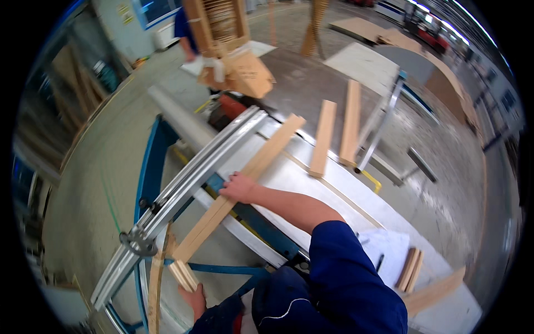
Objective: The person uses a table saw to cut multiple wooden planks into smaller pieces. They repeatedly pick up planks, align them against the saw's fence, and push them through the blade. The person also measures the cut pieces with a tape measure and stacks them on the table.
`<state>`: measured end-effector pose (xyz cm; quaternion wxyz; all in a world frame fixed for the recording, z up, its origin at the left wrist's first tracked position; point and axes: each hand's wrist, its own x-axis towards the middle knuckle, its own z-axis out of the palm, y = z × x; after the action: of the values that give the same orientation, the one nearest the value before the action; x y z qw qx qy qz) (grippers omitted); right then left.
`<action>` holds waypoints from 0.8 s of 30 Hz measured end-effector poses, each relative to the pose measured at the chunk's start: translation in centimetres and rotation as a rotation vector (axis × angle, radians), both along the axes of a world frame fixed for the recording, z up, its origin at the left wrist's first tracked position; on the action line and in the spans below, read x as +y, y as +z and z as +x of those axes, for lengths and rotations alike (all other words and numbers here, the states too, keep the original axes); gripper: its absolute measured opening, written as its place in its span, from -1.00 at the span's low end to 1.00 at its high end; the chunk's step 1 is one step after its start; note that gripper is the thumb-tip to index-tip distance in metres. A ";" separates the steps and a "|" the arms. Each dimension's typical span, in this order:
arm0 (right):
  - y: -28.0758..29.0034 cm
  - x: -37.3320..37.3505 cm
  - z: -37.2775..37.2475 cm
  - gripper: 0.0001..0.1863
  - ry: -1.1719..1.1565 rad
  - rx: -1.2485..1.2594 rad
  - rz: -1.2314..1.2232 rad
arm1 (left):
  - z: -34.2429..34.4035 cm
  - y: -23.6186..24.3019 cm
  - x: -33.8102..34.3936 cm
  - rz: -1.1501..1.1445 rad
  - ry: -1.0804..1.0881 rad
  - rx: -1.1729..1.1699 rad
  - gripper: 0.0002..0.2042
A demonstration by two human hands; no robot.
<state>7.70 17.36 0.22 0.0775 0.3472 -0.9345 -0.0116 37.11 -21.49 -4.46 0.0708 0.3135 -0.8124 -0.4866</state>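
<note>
My right hand (238, 187) is closed over a long pale wooden board (270, 147) lying diagonally across the saw table, beside an aluminium fence (188, 167). Low at the left, my left hand (193, 298) grips a bundle of short wooden pieces (182, 274), its fingers partly hidden under them. The bundle is at the near end of the long board. An upright-running wooden strip (156, 284) lies just left of it. Two more boards (322, 136) (349, 119) rest on the white table surface (334, 200) to the right.
Paper (389, 250), short blocks (411, 270) and a plank (439, 289) lie at right. A red machine part (228, 106) sits beyond the fence. A person in blue (182, 30) stands by a wooden frame (222, 22). An aluminium arm (384, 122) crosses right; sheet stacks (67, 94) lean left.
</note>
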 end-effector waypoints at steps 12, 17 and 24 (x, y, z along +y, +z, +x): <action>17.8 5.6 29.2 -0.80 -0.488 0.427 -0.029 | -0.2 -2.6 1.3 -0.013 -0.489 0.083 -0.22; 19.3 9.9 45.0 -0.78 -0.794 0.475 -0.017 | 0.5 -1.5 6.7 0.014 -0.685 0.034 -0.19; 17.6 15.5 64.9 -0.77 -1.100 0.352 0.063 | 2.2 -4.3 11.2 0.027 -0.931 0.099 -0.15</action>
<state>72.59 32.90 17.87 0.2039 -0.1947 -0.9498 -0.1355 39.28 -10.27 -8.81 -0.1205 -0.1072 -0.8557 -0.4917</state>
